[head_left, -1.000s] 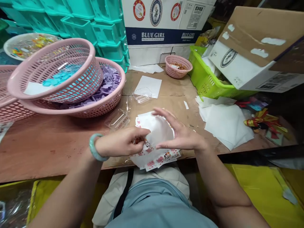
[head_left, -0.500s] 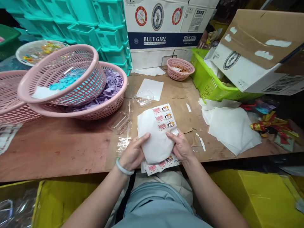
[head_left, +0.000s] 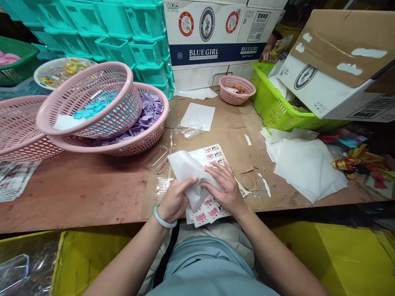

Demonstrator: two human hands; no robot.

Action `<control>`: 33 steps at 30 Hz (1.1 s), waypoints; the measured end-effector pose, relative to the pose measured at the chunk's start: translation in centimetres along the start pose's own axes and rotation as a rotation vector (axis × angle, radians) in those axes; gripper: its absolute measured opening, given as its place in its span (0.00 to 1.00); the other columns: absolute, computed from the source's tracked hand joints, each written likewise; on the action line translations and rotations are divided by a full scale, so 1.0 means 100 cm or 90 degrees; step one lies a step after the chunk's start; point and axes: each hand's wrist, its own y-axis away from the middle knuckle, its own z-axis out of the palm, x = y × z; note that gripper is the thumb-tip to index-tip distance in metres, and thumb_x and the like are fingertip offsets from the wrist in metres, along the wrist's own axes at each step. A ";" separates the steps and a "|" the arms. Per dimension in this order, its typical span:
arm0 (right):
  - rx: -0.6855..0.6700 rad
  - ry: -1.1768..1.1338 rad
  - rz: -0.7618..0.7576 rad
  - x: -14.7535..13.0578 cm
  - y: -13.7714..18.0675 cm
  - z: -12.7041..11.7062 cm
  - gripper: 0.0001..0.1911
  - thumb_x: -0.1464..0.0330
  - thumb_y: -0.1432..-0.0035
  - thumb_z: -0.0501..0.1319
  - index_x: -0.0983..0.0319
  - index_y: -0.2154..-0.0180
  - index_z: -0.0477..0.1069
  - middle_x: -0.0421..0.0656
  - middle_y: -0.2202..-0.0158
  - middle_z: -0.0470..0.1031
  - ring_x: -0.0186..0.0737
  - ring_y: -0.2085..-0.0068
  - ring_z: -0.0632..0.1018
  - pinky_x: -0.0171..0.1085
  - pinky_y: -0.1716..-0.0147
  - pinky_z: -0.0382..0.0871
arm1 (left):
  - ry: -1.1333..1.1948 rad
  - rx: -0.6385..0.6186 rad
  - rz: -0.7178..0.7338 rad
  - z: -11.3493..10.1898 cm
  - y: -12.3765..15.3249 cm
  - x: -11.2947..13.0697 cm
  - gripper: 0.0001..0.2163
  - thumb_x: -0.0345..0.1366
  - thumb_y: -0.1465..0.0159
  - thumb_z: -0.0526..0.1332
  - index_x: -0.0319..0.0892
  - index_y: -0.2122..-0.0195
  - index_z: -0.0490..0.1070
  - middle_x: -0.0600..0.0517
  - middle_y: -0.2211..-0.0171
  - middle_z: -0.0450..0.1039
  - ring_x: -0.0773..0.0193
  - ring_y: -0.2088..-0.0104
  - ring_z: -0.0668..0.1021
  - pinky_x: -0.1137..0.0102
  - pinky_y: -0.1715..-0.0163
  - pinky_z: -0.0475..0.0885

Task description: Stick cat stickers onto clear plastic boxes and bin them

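Flat cardboard (head_left: 230, 137), curled paper (head_left: 182, 163), printed sheets (head_left: 203, 217)

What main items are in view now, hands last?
Held sheet: one, white, front centre
Printed sheets: several, white-pink, centre and far left
Loose paper: several, white, right and back
Clear trays: two, transparent, centre-left
Pink baskets: four, pink, left and back
Lime basket: one, lime, back right
Teal bins: many, teal, back left
Cartons: at least two, mostly white, back
Yellow bins: two, yellow, bottom corners
Left hand: one, bare, gripping sheet
Right hand: one, bare, on sheet
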 end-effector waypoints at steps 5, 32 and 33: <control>0.033 0.017 0.003 0.002 0.003 0.002 0.22 0.62 0.39 0.62 0.54 0.44 0.68 0.45 0.51 0.78 0.46 0.48 0.76 0.53 0.40 0.58 | -0.056 -0.031 -0.014 -0.002 -0.004 0.000 0.15 0.38 0.44 0.68 0.37 0.58 0.77 0.44 0.59 0.80 0.58 0.62 0.81 0.67 0.58 0.74; 0.184 -0.279 0.269 -0.001 0.010 -0.004 0.17 0.66 0.46 0.67 0.51 0.53 0.77 0.41 0.52 0.78 0.45 0.51 0.77 0.47 0.44 0.67 | -0.096 -0.101 -0.057 0.015 -0.014 -0.005 0.17 0.41 0.46 0.69 0.37 0.58 0.77 0.44 0.62 0.80 0.58 0.65 0.81 0.68 0.62 0.74; 0.185 -0.294 0.288 0.000 0.011 -0.003 0.16 0.66 0.45 0.67 0.51 0.54 0.77 0.41 0.52 0.79 0.44 0.51 0.78 0.47 0.45 0.68 | -0.107 -0.101 -0.057 0.013 -0.014 -0.005 0.17 0.41 0.45 0.69 0.37 0.58 0.77 0.44 0.62 0.81 0.59 0.66 0.81 0.68 0.63 0.74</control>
